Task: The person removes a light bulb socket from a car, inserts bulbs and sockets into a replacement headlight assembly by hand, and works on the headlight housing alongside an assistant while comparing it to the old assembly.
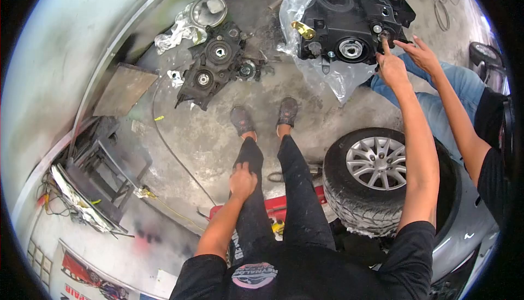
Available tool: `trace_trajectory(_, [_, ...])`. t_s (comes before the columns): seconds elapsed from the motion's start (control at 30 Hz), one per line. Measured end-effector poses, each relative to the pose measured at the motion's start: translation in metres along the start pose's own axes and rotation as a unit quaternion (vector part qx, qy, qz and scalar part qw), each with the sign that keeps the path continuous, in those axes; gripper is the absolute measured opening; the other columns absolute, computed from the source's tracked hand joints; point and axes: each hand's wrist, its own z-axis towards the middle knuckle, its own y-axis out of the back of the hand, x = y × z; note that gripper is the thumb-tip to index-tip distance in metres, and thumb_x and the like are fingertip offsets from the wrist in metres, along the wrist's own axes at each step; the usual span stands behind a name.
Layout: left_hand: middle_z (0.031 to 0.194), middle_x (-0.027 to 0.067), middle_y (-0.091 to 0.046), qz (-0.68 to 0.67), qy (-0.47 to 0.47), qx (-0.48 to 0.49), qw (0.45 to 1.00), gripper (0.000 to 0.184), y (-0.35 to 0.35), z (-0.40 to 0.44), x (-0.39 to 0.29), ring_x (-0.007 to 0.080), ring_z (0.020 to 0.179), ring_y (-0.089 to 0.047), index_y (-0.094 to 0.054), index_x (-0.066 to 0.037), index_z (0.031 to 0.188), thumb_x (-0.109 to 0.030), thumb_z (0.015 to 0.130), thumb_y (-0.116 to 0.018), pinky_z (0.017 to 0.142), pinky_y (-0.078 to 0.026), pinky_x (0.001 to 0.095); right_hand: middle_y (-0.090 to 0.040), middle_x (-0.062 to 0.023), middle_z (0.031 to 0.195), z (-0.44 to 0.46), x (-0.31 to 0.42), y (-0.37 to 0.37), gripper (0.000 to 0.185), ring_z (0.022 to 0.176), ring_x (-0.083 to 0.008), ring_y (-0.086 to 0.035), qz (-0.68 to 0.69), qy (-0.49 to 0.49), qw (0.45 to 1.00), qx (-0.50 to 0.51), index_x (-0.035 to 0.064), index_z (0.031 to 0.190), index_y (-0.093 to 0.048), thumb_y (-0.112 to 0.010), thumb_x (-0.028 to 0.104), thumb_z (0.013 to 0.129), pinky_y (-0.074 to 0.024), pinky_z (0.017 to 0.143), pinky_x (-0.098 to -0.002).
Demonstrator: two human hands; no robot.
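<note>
My left hand rests on the knee of my black trousers, its fingers spread and holding nothing. My right hand reaches forward with the index finger extended, its tip at a small round fitting near the lower right edge of a large black headlight housing. The housing lies back side up on clear plastic sheeting. A gold-coloured bracket sits at its left. Just right of my right hand is a co-worker's hand, fingers extended toward the same corner.
A dismantled dark headlight assembly lies on the concrete floor, beside a clear round lens piece. A wheel with tyre stands to the right. The co-worker sits at the right edge. A metal frame and cables lie left.
</note>
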Motion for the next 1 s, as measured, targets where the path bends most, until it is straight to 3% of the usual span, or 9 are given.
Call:
trace_trajectory(0.33, [0.12,0.0189,-0.063,0.002,0.005,0.007,1.0,0.04,0.003,0.001,-0.001,0.0399,0.116,-0.064,-0.061,-0.005,0.122,-0.028,0.089,-0.067,0.095,-0.055,0.0517,-0.04,-0.034,0.159,0.003,-0.004,-0.007,0.025,0.085,-0.0378,-0.077,0.0,-0.002,1.0,0.01,0.0045,0.112,-0.076,-0.059,0.016,0.097,-0.062,0.074,-0.0479])
trace_trajectory(0.43, [0.119,0.0188,-0.063,0.009,0.003,0.004,1.0,0.04,0.0,-0.001,0.0,0.0401,0.115,-0.064,-0.062,-0.005,0.122,-0.028,0.089,-0.067,0.096,-0.055,0.0518,-0.039,-0.0328,0.16,0.0,-0.006,-0.011,0.029,0.08,-0.0395,-0.076,0.017,0.013,0.999,-0.049,0.0012,0.112,-0.072,-0.061,0.006,0.086,-0.0617,0.07,-0.0478])
trace_trajectory(0.5, [0.119,0.0187,-0.063,0.016,0.003,0.008,1.0,0.04,0.001,0.0,-0.001,0.0401,0.114,-0.064,-0.062,-0.005,0.122,-0.027,0.089,-0.067,0.096,-0.055,0.0519,-0.044,-0.0331,0.157,0.0,-0.008,-0.012,0.022,0.078,-0.0396,-0.075,0.014,0.039,0.997,-0.067,0.0008,0.106,-0.072,-0.06,0.006,0.089,-0.0606,0.068,-0.0488])
trace_trajectory(0.9, [0.119,0.0178,-0.063,0.007,-0.002,0.004,1.0,0.041,-0.001,-0.001,0.001,0.0383,0.113,-0.064,-0.062,-0.005,0.123,-0.028,0.09,-0.066,0.092,-0.056,0.0507,-0.048,-0.033,0.152,0.001,-0.006,-0.008,0.019,0.078,-0.0397,-0.075,0.007,0.039,0.997,-0.064,0.0008,0.103,-0.072,-0.06,0.008,0.091,-0.06,0.067,-0.0497])
trace_trajectory(1.0, [0.121,0.0203,-0.062,0.004,0.01,0.034,0.999,0.047,0.008,-0.001,-0.004,0.0404,0.115,-0.064,-0.06,-0.004,0.131,-0.027,0.091,-0.064,0.095,-0.055,0.0528,-0.05,-0.033,0.151,0.0,-0.005,-0.007,0.018,0.078,-0.0397,-0.075,0.007,0.035,0.998,-0.061,0.0008,0.102,-0.072,-0.06,0.009,0.091,-0.0598,0.067,-0.0499])
